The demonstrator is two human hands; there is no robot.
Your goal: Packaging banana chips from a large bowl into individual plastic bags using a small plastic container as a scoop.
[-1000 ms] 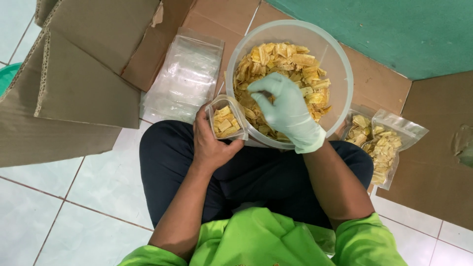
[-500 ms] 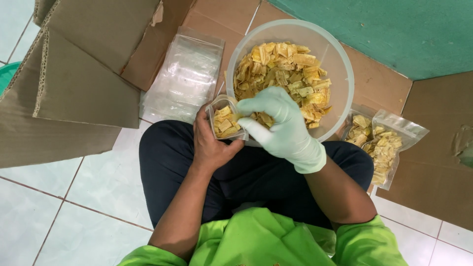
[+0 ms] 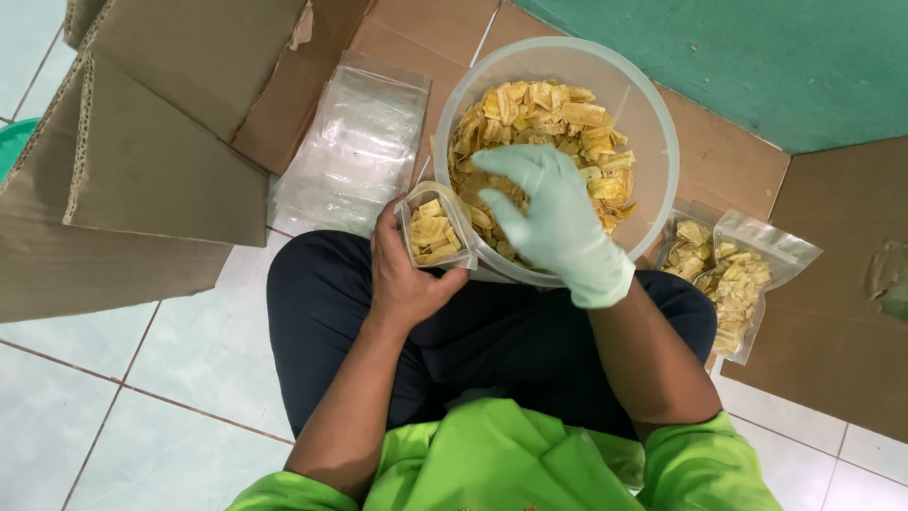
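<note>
A small clear pouch (image 3: 433, 230), part-filled with banana chips, was held open by the bare left hand (image 3: 405, 274) just beside the tub (image 3: 653, 123), where the gloved right hand (image 3: 549, 213) hovered spread and apparently empty, so another pinch of chips seemed called for.

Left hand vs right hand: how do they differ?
The left hand is bare; the right hand wears a pale green glove. The left hand grips a small clear pouch of chips beside the tub; the right hand hangs spread inside the tub, over the loose chips. Both sit above the lap.
</note>
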